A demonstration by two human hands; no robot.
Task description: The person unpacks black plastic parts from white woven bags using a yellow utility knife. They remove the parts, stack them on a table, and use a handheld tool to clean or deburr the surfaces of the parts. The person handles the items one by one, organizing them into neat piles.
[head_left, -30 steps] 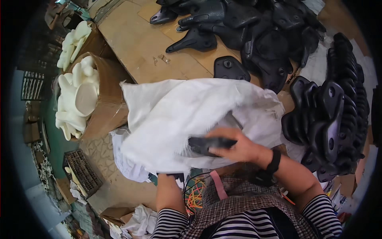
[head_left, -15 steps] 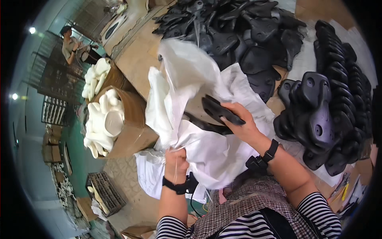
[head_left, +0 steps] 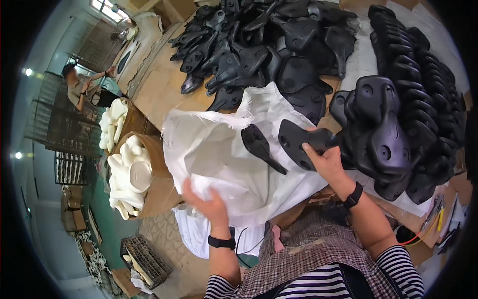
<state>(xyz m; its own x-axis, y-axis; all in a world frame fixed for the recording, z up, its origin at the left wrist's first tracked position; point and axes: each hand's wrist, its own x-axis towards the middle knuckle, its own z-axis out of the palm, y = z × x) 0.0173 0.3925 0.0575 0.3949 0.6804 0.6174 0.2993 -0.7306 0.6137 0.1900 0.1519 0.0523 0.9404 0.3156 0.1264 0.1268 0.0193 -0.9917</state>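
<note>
My right hand point(head_left: 324, 155) grips a flat black moulded piece point(head_left: 298, 144), rounded at one end with small round recesses, above the right side of a white woven sack point(head_left: 214, 164). A second black moulded piece point(head_left: 256, 142), narrow-tailed, lies on the sack beside it. The sack is spread out with its frayed mouth toward the far side. Over the sack's near left part is my left hand point(head_left: 206, 202), fingers apart and slightly blurred, holding nothing.
Many loose black pieces point(head_left: 239, 55) are heaped on the cardboard-covered table beyond the sack. Tight stacks of black pieces point(head_left: 423, 99) stand at right. Cardboard boxes point(head_left: 159, 174) of cream-coloured pieces stand at left, with a crate point(head_left: 144, 261) on the floor. Farther off is a person point(head_left: 82, 87).
My left hand has let go of the sack's edge. The sack has dropped and spread flatter. My right hand has moved slightly right with the black piece, now turned broad side up.
</note>
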